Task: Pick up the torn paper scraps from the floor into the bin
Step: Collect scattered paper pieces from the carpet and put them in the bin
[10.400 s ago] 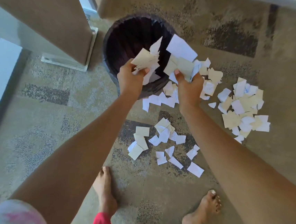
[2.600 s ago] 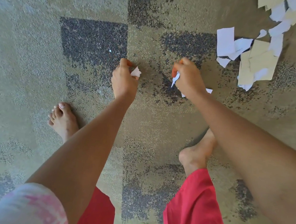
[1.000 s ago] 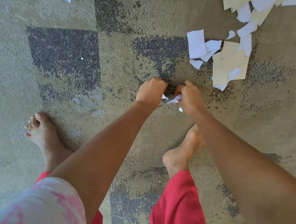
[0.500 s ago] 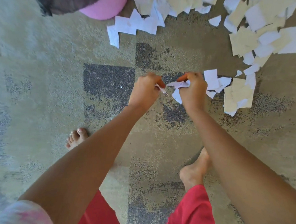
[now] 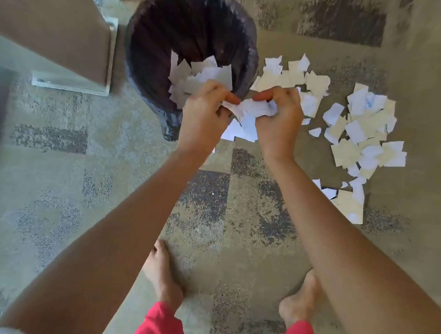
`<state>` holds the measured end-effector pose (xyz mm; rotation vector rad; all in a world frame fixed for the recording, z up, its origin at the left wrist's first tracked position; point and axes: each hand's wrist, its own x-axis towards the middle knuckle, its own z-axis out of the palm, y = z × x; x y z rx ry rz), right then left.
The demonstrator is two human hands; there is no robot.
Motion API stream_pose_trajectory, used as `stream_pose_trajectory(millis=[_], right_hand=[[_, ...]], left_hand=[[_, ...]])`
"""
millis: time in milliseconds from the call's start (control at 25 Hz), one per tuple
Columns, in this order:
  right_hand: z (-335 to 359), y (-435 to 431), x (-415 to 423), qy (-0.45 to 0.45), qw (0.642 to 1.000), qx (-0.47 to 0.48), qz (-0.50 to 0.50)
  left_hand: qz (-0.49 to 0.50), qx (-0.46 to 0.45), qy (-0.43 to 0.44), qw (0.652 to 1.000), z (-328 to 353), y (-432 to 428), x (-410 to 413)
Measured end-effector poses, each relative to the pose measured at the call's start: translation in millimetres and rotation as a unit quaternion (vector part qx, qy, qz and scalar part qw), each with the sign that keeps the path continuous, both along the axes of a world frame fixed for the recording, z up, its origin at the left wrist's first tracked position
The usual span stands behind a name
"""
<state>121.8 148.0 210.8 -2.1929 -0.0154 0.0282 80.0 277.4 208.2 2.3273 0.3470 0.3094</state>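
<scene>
By bin | L hand, R hand clutch crumpled white scraps | more on carpet

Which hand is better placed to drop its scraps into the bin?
Left. The left hand holds its scraps over the bin; the right hand has its grip outside the rim.

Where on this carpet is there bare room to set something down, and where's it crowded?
Bare carpet lies between the left foot and right foot, and left of them up to the bin and furniture base. Scraps crowd the carpet right of the bin.
</scene>
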Motion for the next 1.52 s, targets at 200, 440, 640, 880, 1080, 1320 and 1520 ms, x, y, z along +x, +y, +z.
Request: stream_pose_trajectory(millis=[200,440,640,880,1080,1320,1520], right_hand=[[21,58,35,-0.02,1.0,0.006,0.022],[12,105,58,0.041,0.997,-0.03,0.056],[8,107,64,0.114,0.987,-0.021,0.112],[7,59,57,0.051,0.994,0.046,0.079],[1,-28,59,0.041,0.998,0.044,0.011],[-19,-171,58,0.087,0.995,-0.052,-0.011],[-44,-292,39,0.196,0.972,-0.129,-0.014]], left_hand=[[0.012,0.042,-0.006,0.999,23,60,30],[-0.027,0.098,0.107,0.989,12,91,41],[-0.03,0.119,0.217,0.968,7,78,42],[0.012,0.122,0.161,0.979,4,42,38],[0.009,0.162,0.066,0.985,12,-25,46],[-0.099,0.218,0.085,0.967,-1,-141,64],[-0.2,0.218,0.205,0.933,-45,-226,45]])
